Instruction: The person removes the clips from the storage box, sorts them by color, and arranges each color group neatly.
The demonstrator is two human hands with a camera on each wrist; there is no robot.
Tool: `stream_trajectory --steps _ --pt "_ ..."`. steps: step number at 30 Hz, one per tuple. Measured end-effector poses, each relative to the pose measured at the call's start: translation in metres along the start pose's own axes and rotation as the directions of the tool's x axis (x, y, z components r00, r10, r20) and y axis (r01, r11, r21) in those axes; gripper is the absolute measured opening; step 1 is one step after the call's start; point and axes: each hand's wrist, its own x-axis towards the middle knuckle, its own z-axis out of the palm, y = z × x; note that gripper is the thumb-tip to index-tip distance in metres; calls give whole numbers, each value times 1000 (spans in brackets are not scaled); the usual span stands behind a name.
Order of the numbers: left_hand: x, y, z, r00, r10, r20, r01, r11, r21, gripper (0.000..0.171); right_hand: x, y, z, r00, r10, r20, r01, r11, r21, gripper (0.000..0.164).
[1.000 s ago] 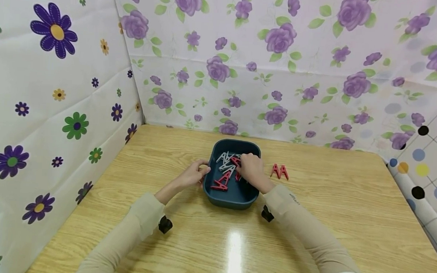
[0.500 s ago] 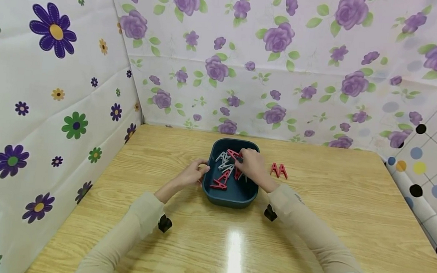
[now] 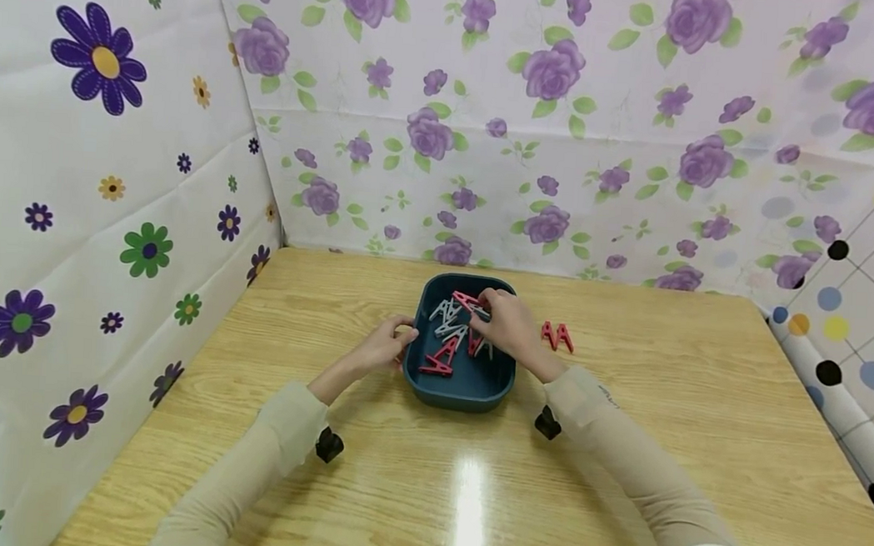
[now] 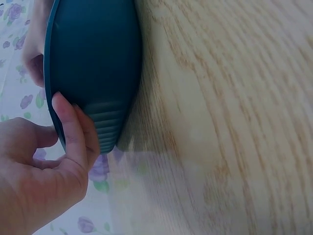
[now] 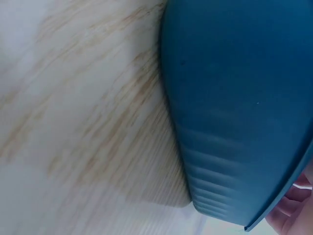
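Observation:
A dark teal plastic bin (image 3: 462, 403) stands on the table, holding several red and light grey clothespins. My left hand (image 3: 381, 346) pinches its left rim, thumb over the edge and fingers against the outer wall, as the left wrist view shows of the left hand (image 4: 63, 156). Inside the bin at the right, my right hand (image 3: 511, 324) reaches down, thumb and forefinger apart beside a red clothespin (image 3: 465, 299). Grey clothespins (image 3: 446, 309) lie left of it, and further red ones (image 3: 439, 363) lie nearer me. In the right wrist view, the bin wall (image 5: 234, 98) mostly hides the right hand (image 5: 293, 210).
Two red clothespins (image 3: 557, 336) stand side by side on the wooden table (image 3: 670, 387), right of the bin. Flower-printed cloth (image 3: 428, 181) hangs behind the table, with another patterned sheet (image 3: 106, 286) along the left.
A red clothespin by my right fingertips has shifted toward the bin's far side. My right hand has drawn slightly right, with thumb and forefinger spreading. The left hand keeps its hold on the rim.

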Motion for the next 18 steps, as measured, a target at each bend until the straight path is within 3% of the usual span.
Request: stream_trajectory --steps 18 --pt "0 -1 1 1000 -2 2 2 1000 1 43 -7 9 -9 998 -66 13 65 995 74 26"
